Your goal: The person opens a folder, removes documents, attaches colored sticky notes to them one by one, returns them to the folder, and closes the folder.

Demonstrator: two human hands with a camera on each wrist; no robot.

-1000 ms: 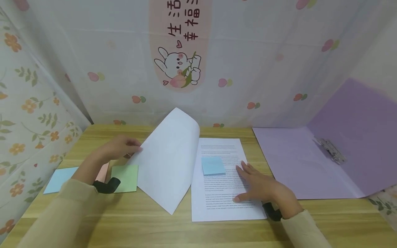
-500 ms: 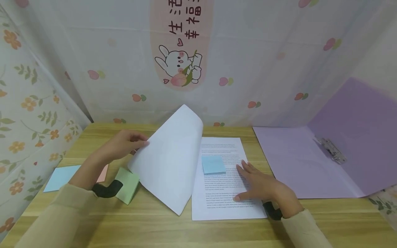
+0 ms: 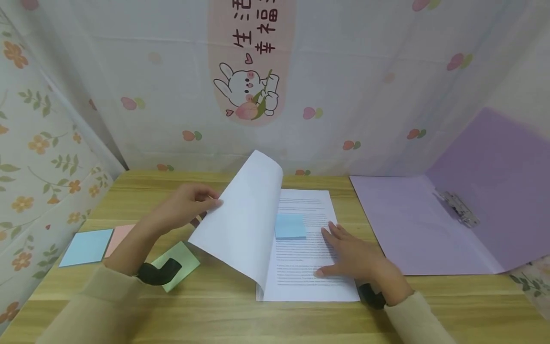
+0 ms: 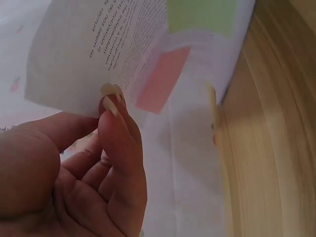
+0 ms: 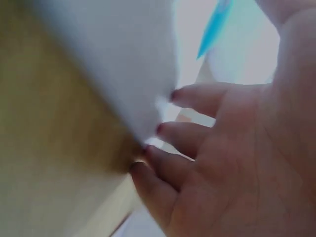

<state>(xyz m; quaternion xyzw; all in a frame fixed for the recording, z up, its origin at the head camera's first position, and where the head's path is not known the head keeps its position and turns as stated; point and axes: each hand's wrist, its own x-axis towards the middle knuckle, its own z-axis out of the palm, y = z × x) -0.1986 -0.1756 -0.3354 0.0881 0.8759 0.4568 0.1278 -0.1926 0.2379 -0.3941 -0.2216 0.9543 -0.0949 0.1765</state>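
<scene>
My left hand pinches the left edge of a lifted sheet of paper between thumb and fingers. The sheet curls over to the right, its blank back upward. Its printed side shows in the left wrist view, with a pink sticky note and a green sticky note on it. Partly beneath lies a printed page bearing a blue sticky note. Fingers spread, my right hand rests on that page's right side; in the right wrist view its fingertips are at the paper's edge.
On the table's left lie a blue sticky pad, a pink pad partly behind the left forearm, and a skewed green pad at the left wrist. At right, a purple folder with a metal clip lies opened against the wall.
My left hand has moved right, turning the sheet further over the page. The green pad has rotated and slid toward the front. My right hand and the page have shifted slightly left.
</scene>
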